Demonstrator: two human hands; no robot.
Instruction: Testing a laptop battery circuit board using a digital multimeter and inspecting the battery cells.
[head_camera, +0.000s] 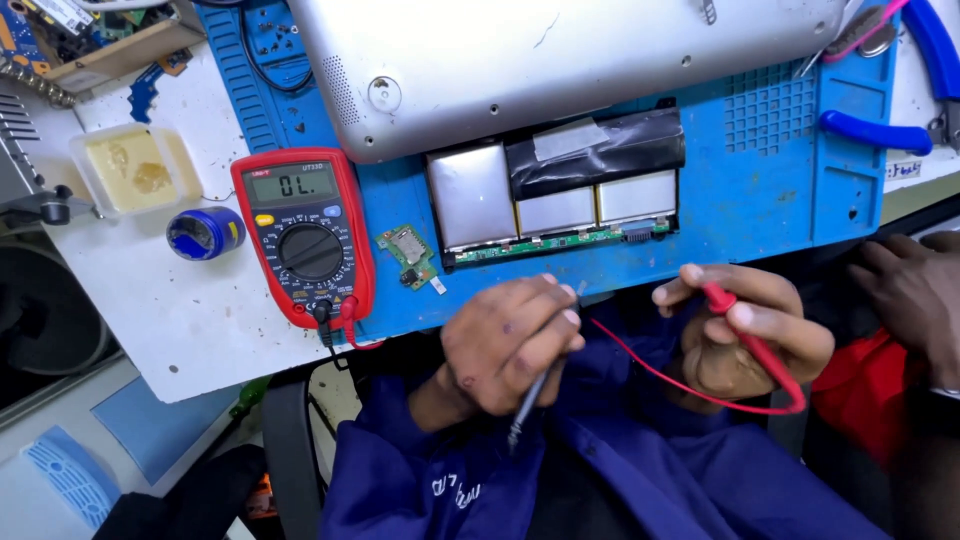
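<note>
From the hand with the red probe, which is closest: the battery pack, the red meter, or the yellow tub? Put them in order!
From the right hand with the red probe:
1. Battery pack, just above it on the blue mat.
2. Red meter, far across to the left.
3. Yellow tub, farther left, on the white table.

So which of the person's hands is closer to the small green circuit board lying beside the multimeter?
The left hand. It holds the black probe just below and right of the small green circuit board. The right hand, gripping the red probe, is much farther right.
</note>
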